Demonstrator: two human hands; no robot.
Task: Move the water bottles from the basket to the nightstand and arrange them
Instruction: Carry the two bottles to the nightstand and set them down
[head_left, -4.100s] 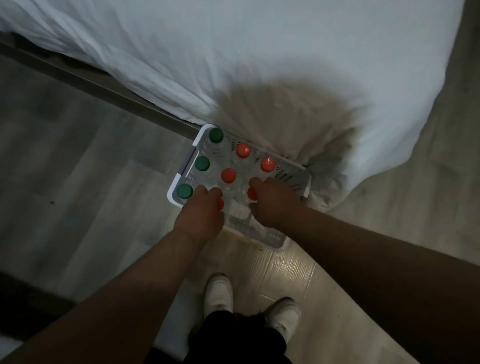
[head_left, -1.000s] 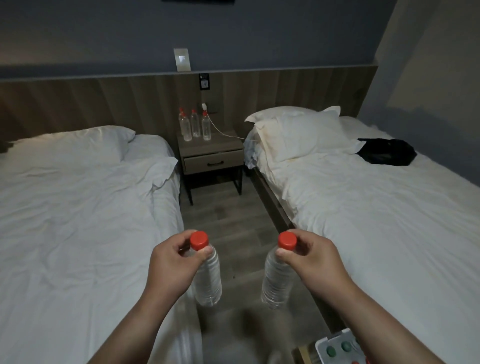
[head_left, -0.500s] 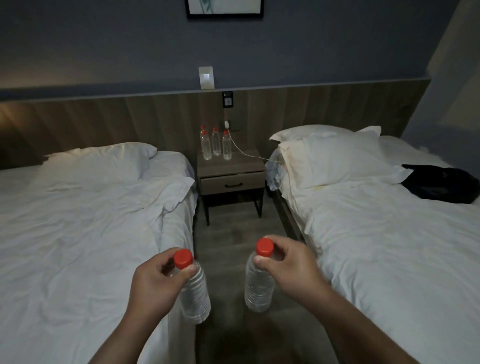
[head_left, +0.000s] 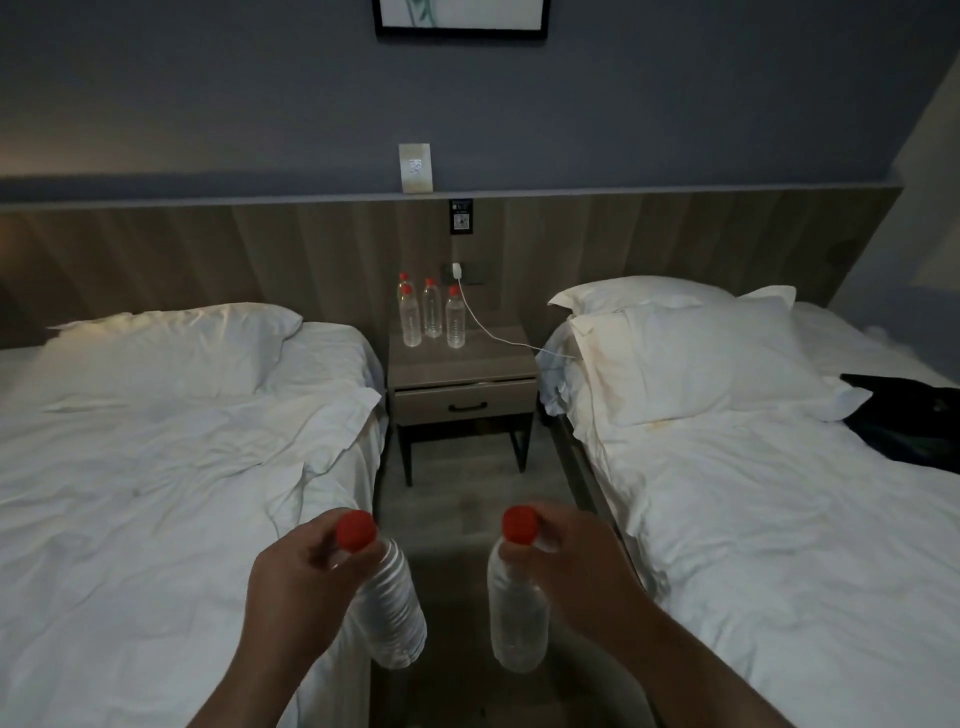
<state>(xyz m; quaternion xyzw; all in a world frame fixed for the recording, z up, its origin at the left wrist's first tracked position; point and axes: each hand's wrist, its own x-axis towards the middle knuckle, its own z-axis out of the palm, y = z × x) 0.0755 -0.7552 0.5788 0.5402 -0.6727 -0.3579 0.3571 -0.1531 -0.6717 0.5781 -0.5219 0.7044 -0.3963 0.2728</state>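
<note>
2 clear plastic water bottles, red caps on, are held in mid-air. The left bottle (head_left: 389, 608) is gripped at the neck by the left hand (head_left: 291, 587) and tilted. The right bottle (head_left: 517, 613) is gripped at the neck by the right hand (head_left: 576, 566) and near upright. 4 matching bottles (head_left: 432, 312) stand upright, clustered at the rear left of the nightstand worktop (head_left: 483, 361).

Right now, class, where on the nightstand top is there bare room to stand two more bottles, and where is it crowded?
Bare: the front strip of the nightstand between the four standing bottles and the drawer edge, and the right side, which a white cable crosses. Crowded: the back left corner, where those bottles cluster.
</note>
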